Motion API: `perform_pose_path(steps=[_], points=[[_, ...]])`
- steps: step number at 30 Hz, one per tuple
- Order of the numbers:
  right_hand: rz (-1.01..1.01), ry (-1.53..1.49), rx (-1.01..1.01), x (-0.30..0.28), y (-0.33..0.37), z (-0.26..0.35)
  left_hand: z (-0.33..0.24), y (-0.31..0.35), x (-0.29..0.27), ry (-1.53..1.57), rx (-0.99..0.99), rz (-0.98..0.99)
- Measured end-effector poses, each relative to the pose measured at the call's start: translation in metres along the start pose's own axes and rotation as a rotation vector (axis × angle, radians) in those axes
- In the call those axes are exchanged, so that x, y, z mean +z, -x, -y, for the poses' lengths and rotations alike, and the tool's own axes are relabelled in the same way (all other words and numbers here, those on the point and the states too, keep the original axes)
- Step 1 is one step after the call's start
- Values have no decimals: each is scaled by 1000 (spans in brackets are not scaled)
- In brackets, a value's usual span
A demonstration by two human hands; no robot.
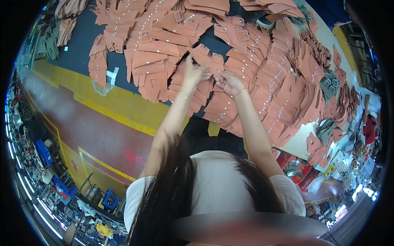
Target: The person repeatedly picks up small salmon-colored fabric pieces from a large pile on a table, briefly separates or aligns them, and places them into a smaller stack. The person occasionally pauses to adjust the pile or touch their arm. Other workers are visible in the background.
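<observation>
Both my hands meet over a table spread with flat, terracotta-coloured cut pieces, leather-like or fabric. Between them they hold one such cut piece, raised off the layers and tilted away from me. My left hand has its fingers closed at the piece's near left edge. At its lower right end, my right hand pinches it, fingertips close to the left hand's. Under and around the hands lie overlapping rows of like pieces, many marked with small white stickers. Several pieces have square, buckle-shaped frames.
The dark table top shows at the left, with a clear plastic bag at its edge. Olive-green pieces lie among the stacks at the right. A red crate stands below the table's right side. Yellow and red floor runs along the left.
</observation>
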State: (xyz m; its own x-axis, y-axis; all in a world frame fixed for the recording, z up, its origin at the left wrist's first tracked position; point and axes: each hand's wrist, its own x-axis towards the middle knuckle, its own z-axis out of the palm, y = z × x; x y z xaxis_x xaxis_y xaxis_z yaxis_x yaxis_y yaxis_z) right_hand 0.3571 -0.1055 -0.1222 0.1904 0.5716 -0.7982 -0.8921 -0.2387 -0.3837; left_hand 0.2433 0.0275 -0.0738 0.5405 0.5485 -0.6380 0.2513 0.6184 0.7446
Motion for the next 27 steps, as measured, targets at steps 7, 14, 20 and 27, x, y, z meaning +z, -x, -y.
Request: perform_pose_path(steps=[7,14,20,27], points=[[-37,162,9,13,11,-24,-15,39,-74,-201,148,-133],[-93,336,-51,23,16,-22,-4,30,-70,-815,757,-181],[-200,1107,-167,15,31,2,11,15,-36,-1221,965,-104],[-109,-22,-327,4,4,70,47,5,-29,-1577,962,-113]])
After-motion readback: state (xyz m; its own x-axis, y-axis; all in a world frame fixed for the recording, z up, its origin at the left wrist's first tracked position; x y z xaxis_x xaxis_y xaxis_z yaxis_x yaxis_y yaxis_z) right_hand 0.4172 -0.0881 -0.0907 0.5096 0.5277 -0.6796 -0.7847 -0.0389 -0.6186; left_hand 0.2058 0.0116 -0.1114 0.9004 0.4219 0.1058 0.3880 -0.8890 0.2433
